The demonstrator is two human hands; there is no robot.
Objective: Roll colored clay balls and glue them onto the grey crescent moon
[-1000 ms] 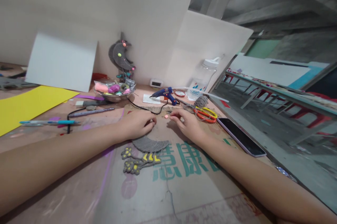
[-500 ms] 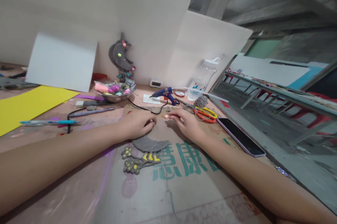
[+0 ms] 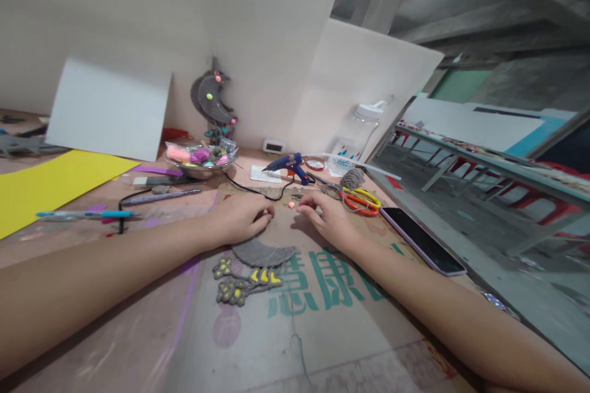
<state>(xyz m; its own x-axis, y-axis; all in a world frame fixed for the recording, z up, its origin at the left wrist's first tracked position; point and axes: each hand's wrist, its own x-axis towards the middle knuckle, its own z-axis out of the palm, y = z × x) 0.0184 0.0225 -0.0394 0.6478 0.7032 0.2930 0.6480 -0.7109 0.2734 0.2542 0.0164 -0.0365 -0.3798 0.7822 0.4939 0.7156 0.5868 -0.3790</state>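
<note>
My left hand [image 3: 244,218] rests on the table with its fingers curled and thumb close to them; whether anything is between them is hidden. Just below it lies a grey yarn-wrapped crescent [image 3: 262,254], its upper left side partly covered by the hand. Grey flower and chevron pieces with yellow fillings [image 3: 249,282] sit below the crescent. A small pink ball [image 3: 291,204] lies between my two hands. To the right of that ball is my right hand [image 3: 327,219], thumb and forefinger slightly apart, holding nothing visible.
A blue glue gun [image 3: 286,163] and its black cord lie behind my hands. Orange-and-yellow scissors [image 3: 362,201], a yarn ball [image 3: 353,178], a phone [image 3: 421,239] and a bottle [image 3: 354,138] are right. A bowl [image 3: 198,168], pens and yellow paper [image 3: 59,184] are left.
My right thumb and forefinger have let go of the pink ball and drawn back slightly to the right. My left hand stays where it was.
</note>
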